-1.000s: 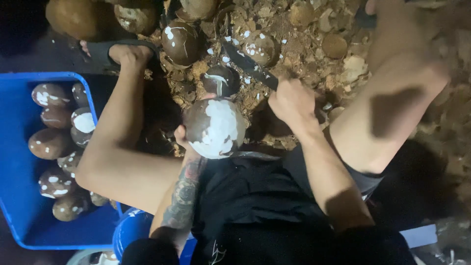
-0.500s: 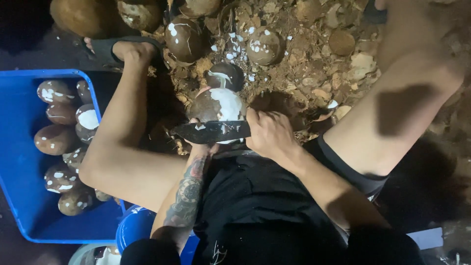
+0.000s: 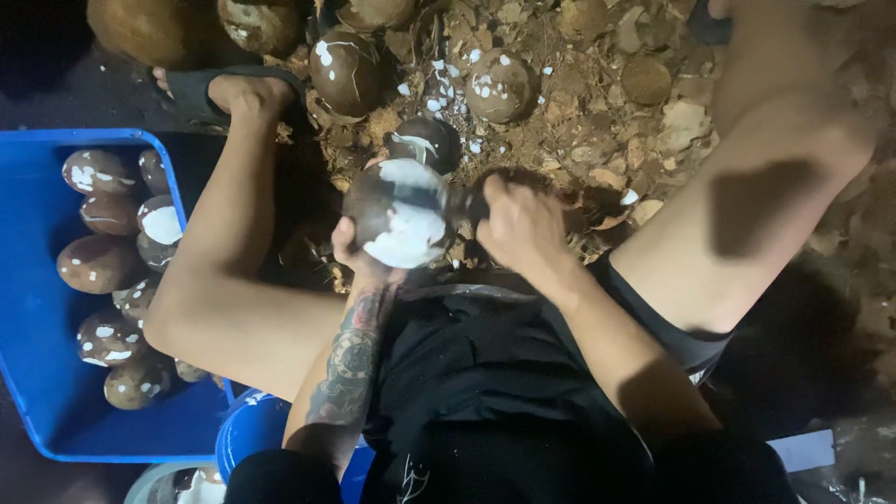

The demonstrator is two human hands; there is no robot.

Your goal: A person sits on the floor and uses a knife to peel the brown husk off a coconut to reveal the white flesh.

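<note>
A: Quick one. Left hand [image 3: 359,257] cups the coconut [image 3: 401,213] from below, fingers wrapped under it – held up in front of the lap, over the husk litter [image 3: 597,140].

B: And the right hand [image 3: 523,224]?

A: Closed in a fist just beside the nut, gripping something dark. I take it for a knife handle; the blade's hidden or blurred between fist and shell, so I can't tell where the edge is.

B: So the risk?

A: Fingers. The left ones sit right under the shell, on the side the tool comes from. If a stroke skids off the smooth peeled white patch, it goes into the thumb or wrist. The shell's round and partly slick – poor bite.

B: Anything else?

A: The nut could twist out of that one-hand cup and drop into the litter, or against the bare knees either side. Legs are close, both of them.

B: The tub?

A: Blue tub [image 3: 37,373] at the left, with peeled nuts [image 3: 93,266] in it, well apart from the hands. Foot in a sandal [image 3: 201,89] up top, near more nuts [image 3: 345,70] on the ground – out of reach of the tool, I'd judge.
</note>
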